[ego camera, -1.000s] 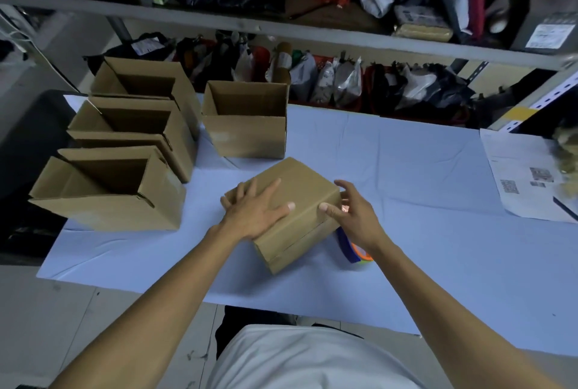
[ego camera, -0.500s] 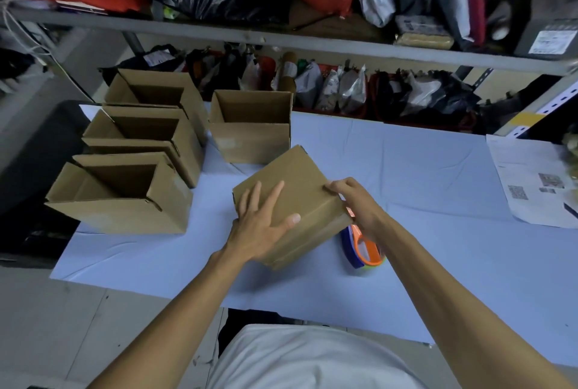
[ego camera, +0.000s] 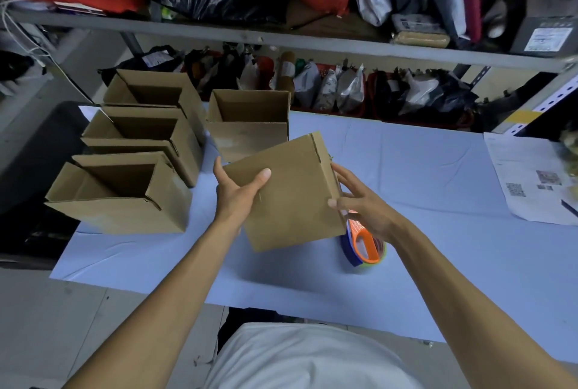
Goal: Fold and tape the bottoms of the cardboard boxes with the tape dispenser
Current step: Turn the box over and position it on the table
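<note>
Head view: box point(ego camera: 291, 191) tilted between gripping left hand point(ego camera: 234, 191) and spread-fingered right hand point(ego camera: 362, 204)

Five cardboard boxes, one tape dispenser

Four open boxes point(ego camera: 125, 188) near the table's point(ego camera: 438, 169) far-left corner, one held box point(ego camera: 287, 191), one tape dispenser point(ego camera: 364, 246), one printed sheet point(ego camera: 528, 179).

A blue-covered table point(ego camera: 422, 169) bears four open boxes point(ego camera: 247, 123) (grouped left); tape dispenser point(ego camera: 364, 246); papers point(ego camera: 531, 179).

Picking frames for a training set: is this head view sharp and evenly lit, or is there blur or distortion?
Head view: the held cardboard box and both hands are sharp; the right edge near the printed sheet smears; the shelf rail bows from wide-angle distortion; lighting is dim and bluish, without glare.
</note>
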`<state>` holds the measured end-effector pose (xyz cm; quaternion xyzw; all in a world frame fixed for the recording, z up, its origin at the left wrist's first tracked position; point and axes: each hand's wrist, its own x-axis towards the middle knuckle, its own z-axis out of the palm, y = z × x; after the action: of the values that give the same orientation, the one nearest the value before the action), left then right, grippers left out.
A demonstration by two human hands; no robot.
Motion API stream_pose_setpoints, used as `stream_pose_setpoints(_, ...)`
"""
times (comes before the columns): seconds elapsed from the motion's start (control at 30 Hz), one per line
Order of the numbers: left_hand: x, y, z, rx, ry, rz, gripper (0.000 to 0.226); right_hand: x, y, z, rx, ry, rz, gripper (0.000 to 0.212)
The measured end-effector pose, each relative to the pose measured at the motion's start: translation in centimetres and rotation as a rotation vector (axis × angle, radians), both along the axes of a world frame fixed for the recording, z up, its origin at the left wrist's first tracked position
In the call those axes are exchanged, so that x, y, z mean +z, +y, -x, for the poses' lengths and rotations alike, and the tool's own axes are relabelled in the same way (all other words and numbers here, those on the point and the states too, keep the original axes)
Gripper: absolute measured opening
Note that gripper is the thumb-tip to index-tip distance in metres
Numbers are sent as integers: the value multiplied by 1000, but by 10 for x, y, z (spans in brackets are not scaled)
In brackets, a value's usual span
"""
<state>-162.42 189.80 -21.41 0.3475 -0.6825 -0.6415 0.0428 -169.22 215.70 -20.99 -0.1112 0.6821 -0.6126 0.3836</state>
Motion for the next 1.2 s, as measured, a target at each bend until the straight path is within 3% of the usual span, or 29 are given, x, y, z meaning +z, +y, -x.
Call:
stream_pose_setpoints(0.2, 7, 20, 10, -143, -94, 247, 126, 0, -16, -3, -156, 41, -2, 67)
stream_pose_setpoints(0.3, 7, 24, 12, -191, -160, 288, 125, -2, -17, -3, -176, 72, -3, 79)
stream_pose_setpoints(0.43, 10, 38, 16, -282, -216, 299, 131, 1, -28, -7, -218, 154, -77, 73)
stream_pose_setpoints(0.53, 19, 37, 22, -177, -88, 20, 125, 4, -32, -4, -200, 362, -256, 88)
stream_pose_setpoints(0.6, 23, 21, 28, 49, -10, -285, 102, 5, -24, -1, -138, 478, -286, 90)
stream_pose_setpoints(0.67, 21, -4, 30, 203, -66, -444, 75, 5, -12, 2, -57, 540, -283, 93)
stream_pose_setpoints(0.73, 14, -24, 24, 163, -151, -372, 64, 0, -4, 2, 29, 565, -282, 97)
stream_pose_setpoints(0.9, -3, -24, 1, -152, -189, 50, 101, -27, -3, 0, 92, 499, -356, 111)
stream_pose_setpoints(1.0, -3, -20, -2, -237, -91, 241, 77, -24, -1, 8, 110, 389, -289, 112)
stream_pose_setpoints(1.1, 1, -19, -3, -240, 0, 270, 35, -20, 3, 13, 71, 246, -135, 89)
stream_pose_setpoints(1.2, 1, -12, -5, -240, 49, 295, 32, -19, -3, 10, -149, 95, -31, 48)
